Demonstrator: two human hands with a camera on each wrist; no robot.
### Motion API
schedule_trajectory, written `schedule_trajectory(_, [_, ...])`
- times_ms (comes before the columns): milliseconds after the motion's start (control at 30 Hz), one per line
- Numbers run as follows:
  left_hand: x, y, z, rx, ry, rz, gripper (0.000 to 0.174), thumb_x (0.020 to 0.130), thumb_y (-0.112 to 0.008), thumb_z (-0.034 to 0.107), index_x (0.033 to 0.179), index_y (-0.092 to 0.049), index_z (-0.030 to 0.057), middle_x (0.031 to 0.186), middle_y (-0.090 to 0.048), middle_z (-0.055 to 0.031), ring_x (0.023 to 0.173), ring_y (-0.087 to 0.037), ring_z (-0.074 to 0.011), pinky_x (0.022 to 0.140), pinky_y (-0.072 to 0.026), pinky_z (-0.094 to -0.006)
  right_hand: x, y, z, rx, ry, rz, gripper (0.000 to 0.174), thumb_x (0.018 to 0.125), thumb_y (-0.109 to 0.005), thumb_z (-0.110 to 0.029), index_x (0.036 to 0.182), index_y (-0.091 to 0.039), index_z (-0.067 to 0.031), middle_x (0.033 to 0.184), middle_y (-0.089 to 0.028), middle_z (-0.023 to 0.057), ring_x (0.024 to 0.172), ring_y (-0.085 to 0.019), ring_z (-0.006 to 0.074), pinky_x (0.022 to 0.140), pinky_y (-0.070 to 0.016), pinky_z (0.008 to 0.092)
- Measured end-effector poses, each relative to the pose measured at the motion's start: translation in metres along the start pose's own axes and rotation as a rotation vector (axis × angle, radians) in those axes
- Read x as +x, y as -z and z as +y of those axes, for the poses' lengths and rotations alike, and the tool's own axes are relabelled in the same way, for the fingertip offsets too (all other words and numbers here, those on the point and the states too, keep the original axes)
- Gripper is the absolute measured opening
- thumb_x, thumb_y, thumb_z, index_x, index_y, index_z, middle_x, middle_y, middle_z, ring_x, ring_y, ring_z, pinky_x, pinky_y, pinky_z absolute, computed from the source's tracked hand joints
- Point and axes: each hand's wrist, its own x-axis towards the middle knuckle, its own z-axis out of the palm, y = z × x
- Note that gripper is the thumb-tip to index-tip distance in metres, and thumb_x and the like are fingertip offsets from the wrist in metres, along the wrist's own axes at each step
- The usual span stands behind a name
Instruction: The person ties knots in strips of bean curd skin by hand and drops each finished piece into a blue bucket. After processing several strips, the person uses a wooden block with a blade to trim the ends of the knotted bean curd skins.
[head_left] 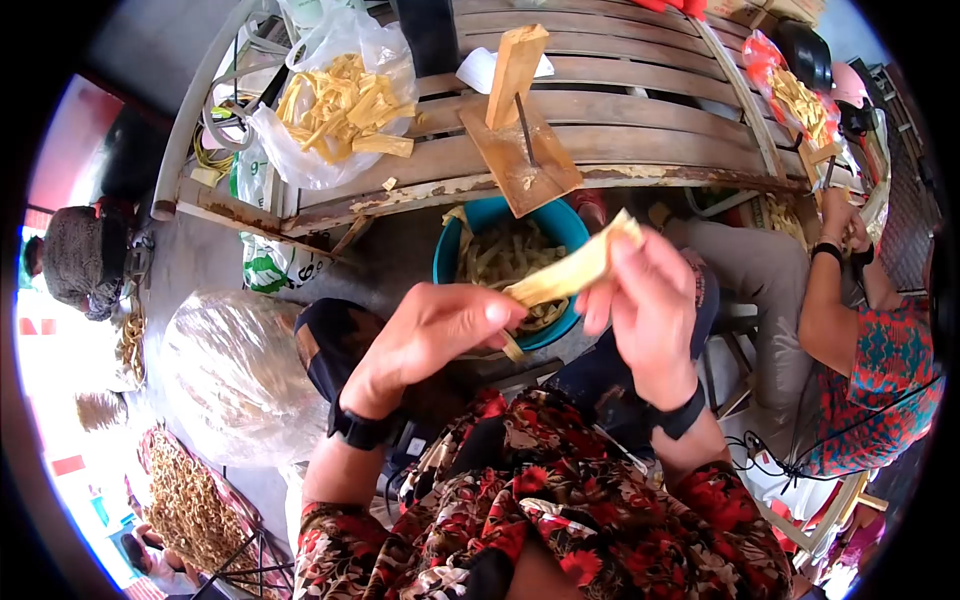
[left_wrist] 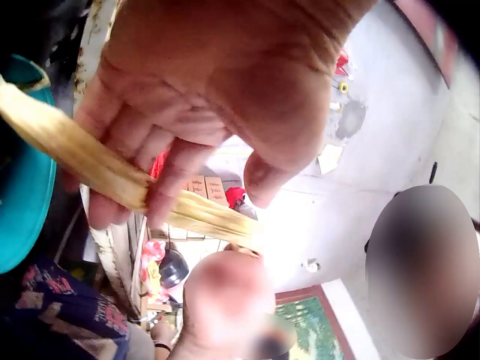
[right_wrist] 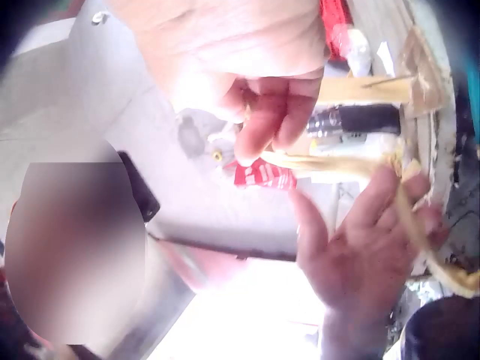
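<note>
A pale yellow strip spans both hands above a teal bucket of similar strips. My right hand pinches its upper end between thumb and curled fingers, also seen in the right wrist view. On the other side, my left hand has its fingers extended and thumb apart. In the left wrist view the strip passes across the fingers of my left hand, threaded between them. Its other end hangs past the left fingers in the right wrist view.
Behind the bucket is a slatted bench bearing a wooden board with an upright block and metal spike. A plastic bag of strips lies at its left. Another person's hands are at the right. A wrapped bundle stands at my left.
</note>
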Motion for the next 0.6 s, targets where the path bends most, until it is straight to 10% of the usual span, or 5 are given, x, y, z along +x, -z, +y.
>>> schedule_trajectory(67, [0.006, 0.002, 0.016, 0.062, 0.272, -0.026, 0.046, 0.086, -0.056, 0.042, 0.1, -0.062, -0.0012, 0.078, -0.06, -0.0031, 0.079, -0.057, -0.0114, 0.072, -0.0425, -0.0235, -0.024, -0.017, -0.001, 0.004, 0.018, -0.214, 0.018, 0.093, -0.049, -0.012, 0.094, -0.056, 0.0046, 0.073, -0.062, 0.0101, 0.053, -0.06, 0.0144, 0.05, -0.049, 0.0256])
schedule_trajectory(133, [0.01, -0.007, 0.003, 0.15, -0.06, -0.07, 0.031, 0.084, -0.06, 0.022, 0.104, -0.059, -0.0014, 0.083, -0.061, -0.0019, 0.085, -0.057, -0.011, 0.074, -0.0428, -0.0229, -0.031, -0.024, -0.007, -0.434, 0.259, -0.475, 0.016, 0.092, -0.049, -0.009, 0.093, -0.055, 0.0054, 0.069, -0.061, 0.0083, 0.055, -0.062, 0.0129, 0.049, -0.0487, 0.0239])
schedule_trajectory(300, [-0.01, -0.021, 0.026, -0.287, -0.129, 0.166, 0.024, 0.072, -0.044, -0.008, 0.091, -0.054, 0.0008, 0.095, -0.061, -0.0103, 0.081, -0.056, -0.0124, 0.074, -0.0447, -0.0255, -0.022, -0.012, 0.007, -0.256, -0.006, -0.14, 0.018, 0.091, -0.054, -0.015, 0.098, -0.058, 0.0014, 0.087, -0.056, 0.0057, 0.06, -0.053, 0.0083, 0.056, -0.0441, 0.018])
schedule_trajectory(500, [-0.007, -0.019, 0.024, -0.537, -0.182, -0.039, 0.043, 0.072, -0.069, 0.0, 0.113, -0.055, -0.0011, 0.087, -0.058, -0.0036, 0.077, -0.056, -0.0091, 0.067, -0.0459, -0.021, -0.023, -0.02, 0.014, -0.044, -0.053, -0.315, 0.019, 0.088, -0.059, -0.012, 0.103, -0.053, -0.0023, 0.09, -0.053, 0.0015, 0.077, -0.052, 0.0066, 0.066, -0.0438, 0.0192])
schedule_trajectory(600, [-0.003, -0.019, 0.011, -0.427, -0.177, 0.026, 0.02, 0.073, -0.065, -0.005, 0.092, -0.06, -0.0022, 0.078, -0.058, -0.0011, 0.069, -0.055, -0.0078, 0.064, -0.0466, -0.0201, -0.023, -0.015, 0.018, -0.029, -0.096, -0.248, 0.031, 0.086, -0.062, -0.014, 0.111, -0.046, -0.0037, 0.099, -0.052, 0.0021, 0.071, -0.051, 0.0045, 0.062, -0.0435, 0.0178])
